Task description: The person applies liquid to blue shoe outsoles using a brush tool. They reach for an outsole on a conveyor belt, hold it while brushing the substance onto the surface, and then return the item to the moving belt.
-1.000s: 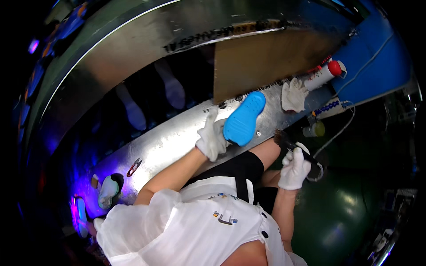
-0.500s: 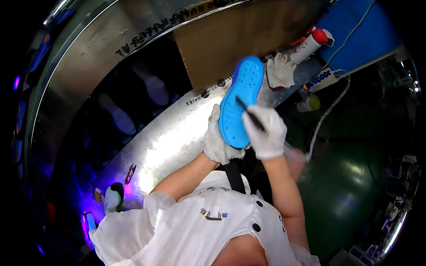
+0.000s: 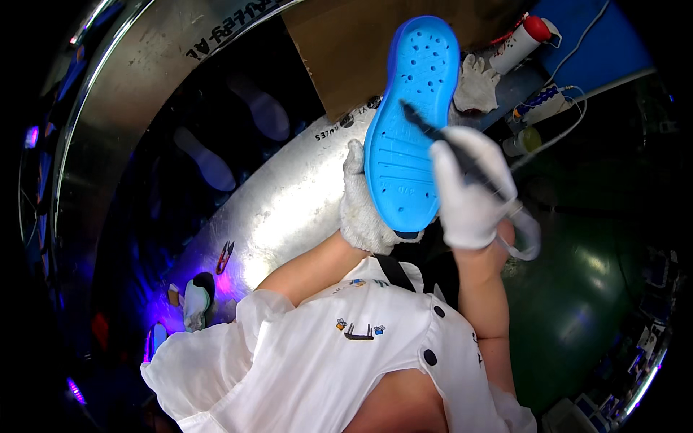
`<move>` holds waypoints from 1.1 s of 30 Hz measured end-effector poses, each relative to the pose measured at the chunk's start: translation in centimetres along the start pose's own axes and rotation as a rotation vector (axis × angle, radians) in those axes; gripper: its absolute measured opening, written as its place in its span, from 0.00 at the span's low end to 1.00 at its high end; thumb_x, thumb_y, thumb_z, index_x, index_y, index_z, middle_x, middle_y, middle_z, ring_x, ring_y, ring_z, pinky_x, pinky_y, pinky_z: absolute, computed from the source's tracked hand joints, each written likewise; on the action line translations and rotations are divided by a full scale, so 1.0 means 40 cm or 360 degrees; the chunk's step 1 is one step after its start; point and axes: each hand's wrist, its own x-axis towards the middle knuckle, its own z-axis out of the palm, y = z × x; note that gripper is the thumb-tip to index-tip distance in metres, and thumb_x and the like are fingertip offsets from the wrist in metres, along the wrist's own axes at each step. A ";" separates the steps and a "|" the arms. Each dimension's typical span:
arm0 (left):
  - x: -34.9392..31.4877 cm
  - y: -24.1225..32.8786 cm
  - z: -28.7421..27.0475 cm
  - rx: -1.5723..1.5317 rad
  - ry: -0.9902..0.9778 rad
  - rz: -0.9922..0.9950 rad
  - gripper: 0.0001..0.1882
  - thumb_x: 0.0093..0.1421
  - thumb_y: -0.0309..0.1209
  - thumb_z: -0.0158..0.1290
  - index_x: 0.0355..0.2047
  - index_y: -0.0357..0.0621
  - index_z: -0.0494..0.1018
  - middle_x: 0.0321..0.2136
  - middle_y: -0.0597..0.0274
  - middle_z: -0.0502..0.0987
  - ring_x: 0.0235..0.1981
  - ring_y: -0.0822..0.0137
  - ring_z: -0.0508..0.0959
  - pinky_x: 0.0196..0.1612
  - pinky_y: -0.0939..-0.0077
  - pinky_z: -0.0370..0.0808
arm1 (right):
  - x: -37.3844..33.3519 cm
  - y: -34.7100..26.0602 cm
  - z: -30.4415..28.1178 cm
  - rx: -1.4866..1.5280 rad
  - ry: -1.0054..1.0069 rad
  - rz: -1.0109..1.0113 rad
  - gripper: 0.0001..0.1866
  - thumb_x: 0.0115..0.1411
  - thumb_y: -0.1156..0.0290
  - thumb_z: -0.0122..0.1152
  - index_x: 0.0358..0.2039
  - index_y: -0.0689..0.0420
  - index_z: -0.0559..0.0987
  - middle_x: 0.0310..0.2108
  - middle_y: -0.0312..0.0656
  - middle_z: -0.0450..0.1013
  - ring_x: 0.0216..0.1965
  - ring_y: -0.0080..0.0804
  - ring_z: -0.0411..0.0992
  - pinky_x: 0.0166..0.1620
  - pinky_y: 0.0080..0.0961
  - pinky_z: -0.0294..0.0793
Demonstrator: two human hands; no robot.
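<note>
My left hand (image 3: 363, 213), in a white knit glove, is closed around the left edge and lower end of a bright blue shoe sole (image 3: 406, 133). Small holes dot the sole's upper part and raised ribs cross its lower part. White-gloved too, my right hand (image 3: 473, 189) grips a slim black pen-like tool (image 3: 456, 148). The tool's dark tip is over the middle of the sole; whether it touches, I cannot tell. A pale looped strip or tube (image 3: 533, 234) hangs by my right wrist.
Beneath the sole is a metal worktop (image 3: 289, 195) with a cardboard sheet (image 3: 339, 65). A loose white glove (image 3: 476, 85) and a red-capped white bottle (image 3: 520, 45) lie at far right. Thread snips (image 3: 225, 256) rest at left. Two pale soles (image 3: 206, 159) lie on the dark belt.
The sole and both hands have moved up and now look larger. My right hand has shifted right, with the tool's tip still over the sole.
</note>
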 end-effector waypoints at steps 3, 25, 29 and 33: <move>0.001 -0.009 0.029 0.0241 0.0011 0.0186 0.47 0.57 0.71 0.38 0.63 0.45 0.59 0.57 0.44 0.66 0.54 0.48 0.71 0.60 0.53 0.68 | -0.034 -0.067 -0.004 -0.0255 -0.0490 -0.0340 0.09 0.51 0.77 0.66 0.35 0.59 0.80 0.30 0.40 0.77 0.28 0.33 0.76 0.33 0.25 0.74; 0.047 0.143 0.003 0.0587 -0.0455 0.0069 0.52 0.56 0.71 0.38 0.64 0.36 0.52 0.48 0.29 0.69 0.37 0.42 0.80 0.26 0.57 0.82 | -0.079 -0.039 -0.018 0.0369 -0.0447 0.0425 0.09 0.52 0.79 0.65 0.36 0.61 0.80 0.35 0.44 0.77 0.34 0.32 0.77 0.36 0.21 0.75; 0.046 0.188 0.031 0.0662 -0.0426 -0.0200 0.47 0.58 0.66 0.43 0.63 0.37 0.58 0.50 0.28 0.69 0.40 0.44 0.80 0.34 0.61 0.83 | -0.047 -0.066 -0.066 0.0120 -0.1102 -0.0122 0.14 0.47 0.81 0.69 0.37 0.62 0.80 0.38 0.48 0.77 0.34 0.39 0.77 0.41 0.25 0.77; 0.052 0.210 0.059 0.1082 -0.0290 -0.0173 0.39 0.63 0.59 0.43 0.59 0.36 0.63 0.50 0.41 0.73 0.46 0.49 0.78 0.47 0.55 0.79 | -0.036 -0.013 -0.048 0.0342 -0.0955 -0.0117 0.14 0.48 0.82 0.68 0.38 0.62 0.80 0.37 0.46 0.77 0.35 0.38 0.77 0.41 0.25 0.77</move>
